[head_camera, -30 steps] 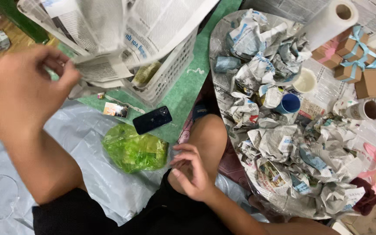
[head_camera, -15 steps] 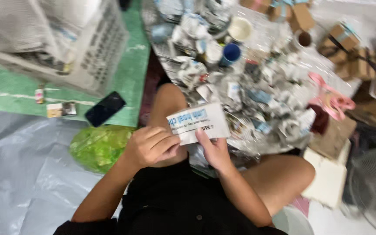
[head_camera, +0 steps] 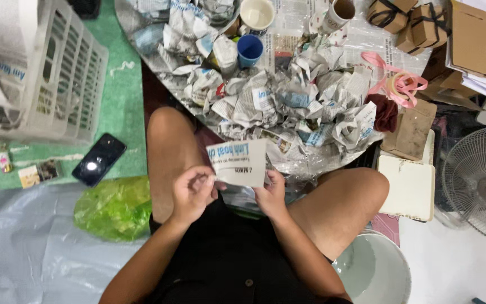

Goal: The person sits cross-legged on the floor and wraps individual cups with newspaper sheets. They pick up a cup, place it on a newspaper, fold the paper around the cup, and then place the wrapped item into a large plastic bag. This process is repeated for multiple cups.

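Newspaper scrap [head_camera: 237,163] lies long-side across between my hands: left hand [head_camera: 193,192] pinches its nine o'clock edge, right hand [head_camera: 271,194] its five o'clock corner.

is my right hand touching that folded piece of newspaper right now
Touching. The head view shows the right hand gripping the lower right edge of the folded newspaper piece, fingers on the paper with no gap.

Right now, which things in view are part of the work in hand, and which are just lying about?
In hand:
- folded newspaper piece, held by left hand and right hand
- crumpled newspaper bundles on the round tray
- basket of newspapers

Lying about:
- black phone
- green plastic bag
- blue cup
- pink ribbon
- fan
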